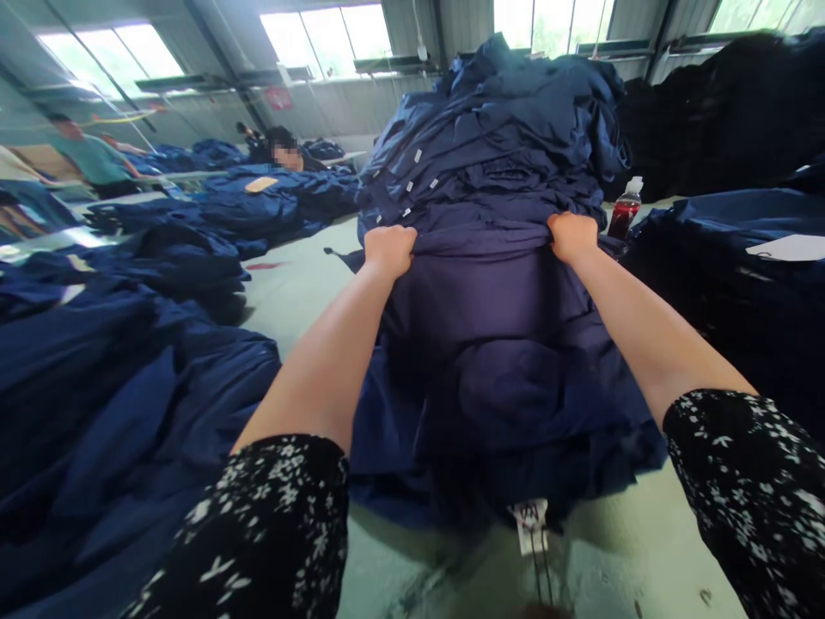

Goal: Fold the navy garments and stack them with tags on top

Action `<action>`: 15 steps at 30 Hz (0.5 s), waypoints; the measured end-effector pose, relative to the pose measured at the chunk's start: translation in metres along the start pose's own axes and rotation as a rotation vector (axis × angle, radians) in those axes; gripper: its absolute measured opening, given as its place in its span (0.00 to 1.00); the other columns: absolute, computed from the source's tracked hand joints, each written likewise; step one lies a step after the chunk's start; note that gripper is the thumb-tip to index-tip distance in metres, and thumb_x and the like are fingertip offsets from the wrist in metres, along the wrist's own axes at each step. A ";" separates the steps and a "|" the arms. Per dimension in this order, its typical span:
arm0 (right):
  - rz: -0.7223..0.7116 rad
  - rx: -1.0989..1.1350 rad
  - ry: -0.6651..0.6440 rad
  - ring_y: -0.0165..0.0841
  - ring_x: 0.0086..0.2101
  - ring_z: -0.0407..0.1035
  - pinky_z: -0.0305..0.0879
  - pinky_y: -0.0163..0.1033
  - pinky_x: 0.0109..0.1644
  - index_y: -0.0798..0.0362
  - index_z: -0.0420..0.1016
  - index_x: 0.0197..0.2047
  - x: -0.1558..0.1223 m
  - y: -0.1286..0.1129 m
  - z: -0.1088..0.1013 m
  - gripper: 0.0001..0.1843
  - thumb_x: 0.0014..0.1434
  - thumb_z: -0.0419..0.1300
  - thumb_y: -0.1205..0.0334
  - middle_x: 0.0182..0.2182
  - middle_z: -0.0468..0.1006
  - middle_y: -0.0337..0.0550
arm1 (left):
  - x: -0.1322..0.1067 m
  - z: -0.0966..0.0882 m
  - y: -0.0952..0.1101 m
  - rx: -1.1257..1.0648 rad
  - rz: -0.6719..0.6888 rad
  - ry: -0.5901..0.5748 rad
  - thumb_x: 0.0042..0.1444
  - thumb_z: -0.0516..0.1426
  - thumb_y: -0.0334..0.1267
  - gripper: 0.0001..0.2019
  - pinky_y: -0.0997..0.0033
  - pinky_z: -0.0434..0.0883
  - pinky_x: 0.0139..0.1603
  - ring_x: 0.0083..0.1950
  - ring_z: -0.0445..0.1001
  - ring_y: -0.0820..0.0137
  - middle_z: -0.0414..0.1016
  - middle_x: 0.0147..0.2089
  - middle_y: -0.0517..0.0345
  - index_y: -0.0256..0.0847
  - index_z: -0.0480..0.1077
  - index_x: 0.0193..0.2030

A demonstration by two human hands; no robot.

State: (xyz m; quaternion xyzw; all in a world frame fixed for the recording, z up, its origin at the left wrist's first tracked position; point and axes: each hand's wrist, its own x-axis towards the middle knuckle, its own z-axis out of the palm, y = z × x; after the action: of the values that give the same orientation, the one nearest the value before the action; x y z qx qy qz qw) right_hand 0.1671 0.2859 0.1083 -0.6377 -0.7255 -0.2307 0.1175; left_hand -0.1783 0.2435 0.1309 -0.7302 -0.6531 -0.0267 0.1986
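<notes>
Both my arms reach forward over a navy blue garment (483,301) spread on the table in front of me. My left hand (390,249) is closed on its far edge at the left, and my right hand (572,236) grips the same edge at the right. The cloth stretches between the two fists. Its near part lies in loose folds over more navy cloth. Right behind my hands rises a tall heap of navy garments (503,129) with small white labels. What kind of garment I hold cannot be made out.
Navy garment piles lie at the left (116,387) and right (722,249). A bottle of red drink (625,211) stands beyond my right hand. A white tag (532,524) with strings lies at the pale table's (412,567) near side. Several people are at the back left.
</notes>
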 end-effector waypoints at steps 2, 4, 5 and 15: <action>0.007 -0.007 0.095 0.53 0.46 0.76 0.70 0.49 0.43 0.60 0.78 0.53 0.004 0.004 -0.001 0.20 0.64 0.62 0.55 0.47 0.80 0.65 | -0.004 -0.006 -0.003 0.080 -0.024 0.093 0.67 0.52 0.40 0.16 0.56 0.69 0.52 0.57 0.74 0.51 0.75 0.55 0.41 0.38 0.70 0.57; -0.054 -0.019 0.115 0.53 0.45 0.75 0.69 0.49 0.44 0.60 0.78 0.52 -0.001 0.012 -0.003 0.25 0.65 0.61 0.46 0.46 0.80 0.64 | -0.017 -0.011 -0.008 0.151 -0.002 0.132 0.68 0.52 0.41 0.16 0.59 0.69 0.52 0.56 0.74 0.54 0.74 0.55 0.42 0.39 0.68 0.58; -0.105 -0.019 0.099 0.52 0.45 0.75 0.68 0.48 0.44 0.59 0.77 0.51 -0.006 0.018 -0.005 0.28 0.64 0.60 0.41 0.45 0.80 0.63 | -0.027 -0.013 -0.011 0.165 0.029 0.125 0.68 0.52 0.42 0.16 0.59 0.69 0.51 0.56 0.74 0.53 0.74 0.55 0.42 0.39 0.67 0.59; -0.446 -0.048 0.049 0.45 0.45 0.71 0.58 0.42 0.39 0.53 0.76 0.52 -0.126 0.052 -0.054 0.24 0.74 0.43 0.49 0.48 0.77 0.55 | -0.145 -0.046 0.013 0.020 0.275 0.038 0.69 0.48 0.58 0.23 0.64 0.66 0.45 0.52 0.76 0.53 0.76 0.45 0.45 0.42 0.72 0.51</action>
State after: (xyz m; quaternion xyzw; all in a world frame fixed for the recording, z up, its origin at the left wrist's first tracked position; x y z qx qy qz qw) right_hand 0.2313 0.1542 0.1063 -0.4584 -0.8397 -0.2837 0.0657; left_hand -0.1763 0.0908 0.1265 -0.8102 -0.5434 -0.0067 0.2198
